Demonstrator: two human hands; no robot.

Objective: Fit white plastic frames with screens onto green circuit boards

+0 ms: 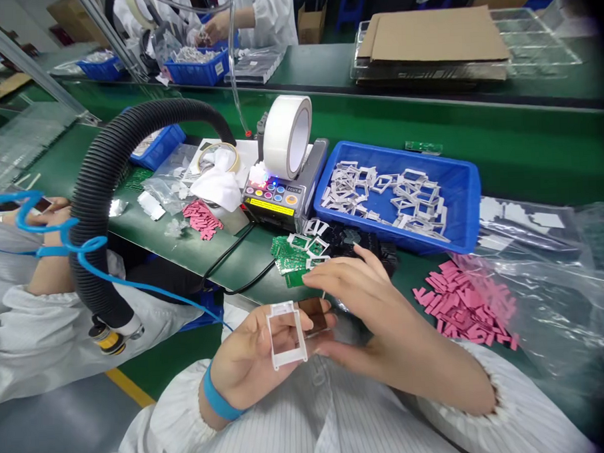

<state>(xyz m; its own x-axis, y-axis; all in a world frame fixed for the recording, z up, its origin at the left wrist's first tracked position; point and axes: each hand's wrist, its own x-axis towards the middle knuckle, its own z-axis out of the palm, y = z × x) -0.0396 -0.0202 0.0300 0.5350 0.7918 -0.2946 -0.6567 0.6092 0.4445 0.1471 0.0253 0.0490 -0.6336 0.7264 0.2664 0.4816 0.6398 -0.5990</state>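
My left hand point(252, 352), with a blue band round its wrist, is closed on a white plastic frame point(289, 364) held upright by the thumb. A small dark rectangular panel point(314, 314) rests against the fingers of the same hand, behind and right of the frame. My right hand point(365, 304) hovers just right of the panel, its thumb and fingers spread apart. Whether its thumb touches the panel or the left fingers I cannot tell. Beyond both hands lie green circuit boards point(288, 257), with several white frames on and beside them.
A blue bin point(471, 212) of white frames stands behind my right hand. Pink strips point(460, 300) lie at right beside plastic bags. A tape dispenser point(276, 211) carries a white tape roll point(278, 137). Left are a black hose point(88, 196), a coiled blue cord point(149, 284) and a co-worker's sleeve point(31, 338).
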